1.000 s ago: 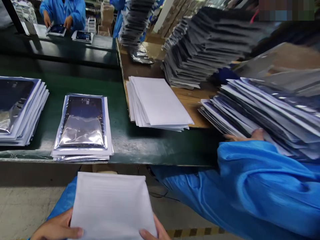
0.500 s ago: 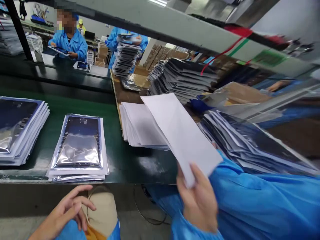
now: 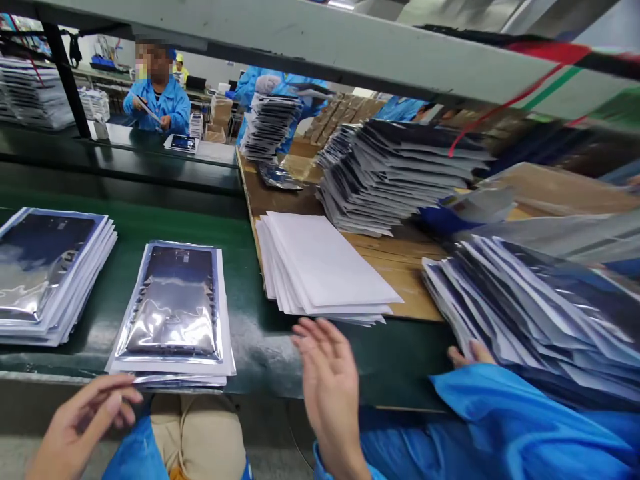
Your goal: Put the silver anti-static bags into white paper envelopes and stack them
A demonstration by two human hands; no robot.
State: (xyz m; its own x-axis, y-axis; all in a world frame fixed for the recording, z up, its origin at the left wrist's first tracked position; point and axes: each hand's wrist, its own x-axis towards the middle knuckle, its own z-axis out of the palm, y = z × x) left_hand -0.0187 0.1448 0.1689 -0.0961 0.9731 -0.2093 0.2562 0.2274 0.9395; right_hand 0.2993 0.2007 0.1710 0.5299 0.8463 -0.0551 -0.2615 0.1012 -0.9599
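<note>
My right hand [image 3: 327,387] holds nothing, its fingers extended and the palm turned inward. It is just in front of a pile of white sheets [image 3: 330,260], fingertips close to the pile's front edge. My left hand [image 3: 85,420] is empty too, fingers loosely bent and apart, below the table's front edge. Beyond it lies a short stack of dark panels in clear film [image 3: 173,300] on white sheets. A taller stack of similar film-covered panels [image 3: 50,260] stands at the left.
A neighbour's hand [image 3: 470,353] in a blue sleeve is beside a leaning stack of panels [image 3: 540,313] on the right. A tall layered stack [image 3: 390,173] stands behind the white sheets. A metal beam [image 3: 300,33] crosses overhead. A person in blue [image 3: 157,103] works across the green table [image 3: 260,347].
The white sheet that my right hand held is now on the pile, and that hand has let go and opened. My left hand has moved left and slightly down in view.
</note>
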